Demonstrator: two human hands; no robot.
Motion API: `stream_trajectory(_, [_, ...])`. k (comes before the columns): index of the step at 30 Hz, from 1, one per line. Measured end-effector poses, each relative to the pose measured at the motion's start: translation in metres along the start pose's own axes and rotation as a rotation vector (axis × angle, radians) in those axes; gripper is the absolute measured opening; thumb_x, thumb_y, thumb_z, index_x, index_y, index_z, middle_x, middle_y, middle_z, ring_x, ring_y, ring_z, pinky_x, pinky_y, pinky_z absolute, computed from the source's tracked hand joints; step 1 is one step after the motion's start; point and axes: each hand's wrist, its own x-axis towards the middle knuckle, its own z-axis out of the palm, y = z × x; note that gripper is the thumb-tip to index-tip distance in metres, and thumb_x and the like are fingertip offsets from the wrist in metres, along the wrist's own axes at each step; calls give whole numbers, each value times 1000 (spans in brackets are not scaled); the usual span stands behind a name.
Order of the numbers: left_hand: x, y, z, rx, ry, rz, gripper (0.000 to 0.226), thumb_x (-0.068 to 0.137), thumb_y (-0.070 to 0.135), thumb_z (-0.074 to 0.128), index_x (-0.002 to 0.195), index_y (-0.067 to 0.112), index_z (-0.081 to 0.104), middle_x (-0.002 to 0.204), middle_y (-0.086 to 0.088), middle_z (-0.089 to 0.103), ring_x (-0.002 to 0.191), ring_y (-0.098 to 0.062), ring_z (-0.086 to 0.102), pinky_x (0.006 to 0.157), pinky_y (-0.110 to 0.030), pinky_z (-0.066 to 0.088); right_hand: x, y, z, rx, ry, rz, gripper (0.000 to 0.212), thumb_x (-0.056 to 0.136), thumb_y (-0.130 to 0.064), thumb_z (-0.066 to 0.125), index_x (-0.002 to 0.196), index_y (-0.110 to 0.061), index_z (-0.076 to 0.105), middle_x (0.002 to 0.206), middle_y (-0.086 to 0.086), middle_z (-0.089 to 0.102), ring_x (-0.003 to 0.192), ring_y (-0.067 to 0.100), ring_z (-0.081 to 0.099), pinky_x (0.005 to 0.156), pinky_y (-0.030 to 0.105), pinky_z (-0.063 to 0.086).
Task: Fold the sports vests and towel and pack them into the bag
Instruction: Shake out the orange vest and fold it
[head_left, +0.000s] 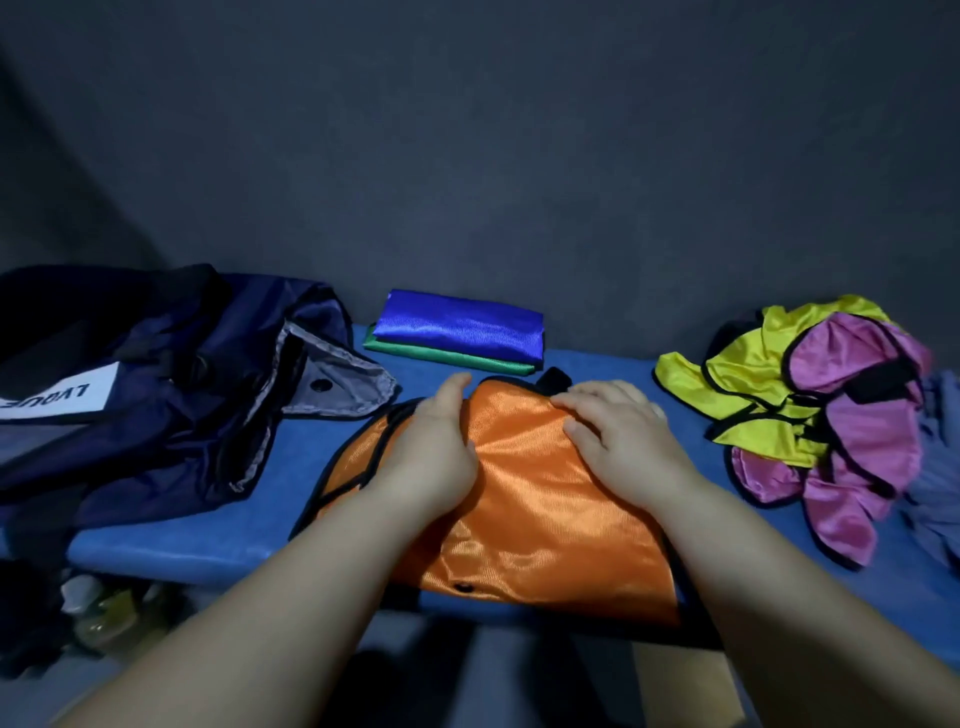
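**Both hands on the orange vest, much of the left hand's hold hidden**

The orange vest (524, 499) lies in the middle of the blue table (234, 525), its near edge hanging over the table's front. The person's right hand (618, 431) lies flat on the vest's far right part, fingers spread and straight, pressing the cloth. The left hand (436, 447) rests on the vest's left part with its back to the camera and its thumb up along the far edge. Its fingers are hidden behind the hand, so it cannot be told whether they grip a fold or only press.

A short black strap (556, 378) peeks out just beyond the vest, between the two hands.

At the far edge, a folded blue vest (460, 325) sits on a folded green vest (452, 356), of which only a thin band shows. The navy bag (166, 374) slumps on the left, cut off by the frame. Its white label (57, 397) is also cut off and its letters read upside down.

On the right, a yellow vest (748, 374) and a pink vest (857, 441) lie tangled in one unfolded heap. Beside them, at the frame's right edge, a grey-blue cloth (935, 467) is mostly out of view. Whether it is the towel cannot be told.

Below the table's left front, dim clutter (104, 613) is too dark to make out.
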Motion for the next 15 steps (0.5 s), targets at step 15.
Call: stream_trajectory(15, [-22, -12, 18, 725, -471, 228, 69, 98, 60, 21, 153, 33, -11, 159, 8, -23, 146, -15, -24, 120, -41, -12, 4, -8, 13, -114, -181, -91, 40, 103, -32, 36, 142, -42, 37, 147, -19, 40, 137, 5, 29, 114, 39, 8])
